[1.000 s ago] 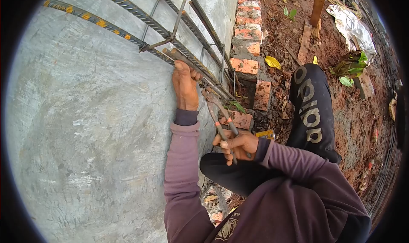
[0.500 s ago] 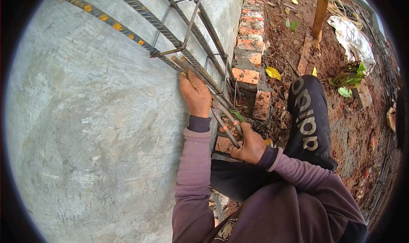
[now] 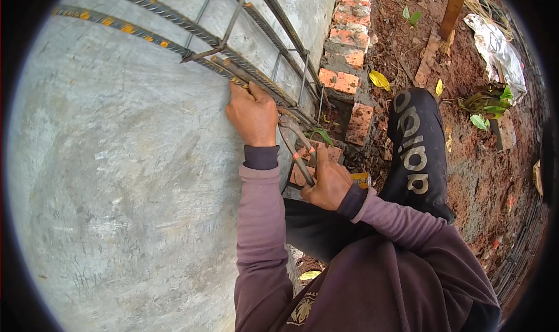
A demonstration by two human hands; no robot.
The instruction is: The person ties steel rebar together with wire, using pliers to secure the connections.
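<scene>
My left hand (image 3: 253, 114) is closed around the ribbed bars at the near end of a rebar cage (image 3: 192, 30), beside the grey wall. Short bar ends stick out just above its knuckles. In my right hand (image 3: 329, 182) are the two handles of a pair of pincers (image 3: 298, 151), slightly apart. The tool's head (image 3: 284, 114) meets the lower bars, just right of my left hand. Whether its jaws grip a wire there is too small to tell. Thin square stirrups (image 3: 236, 18) join the long bars, and one long bar carries yellow marks.
A smooth concrete wall (image 3: 134, 175) fills the left side. A line of bricks (image 3: 339, 80) runs along its foot, with reddish soil (image 3: 402, 52) beyond. My bent knee (image 3: 416, 146) is close on the right. A wooden post (image 3: 452, 9) and white sack (image 3: 495, 47) lie farther off.
The rebar cage and my left hand have shifted left in view. My right hand has moved left and slightly up with the pincers. The view itself has also shifted a little.
</scene>
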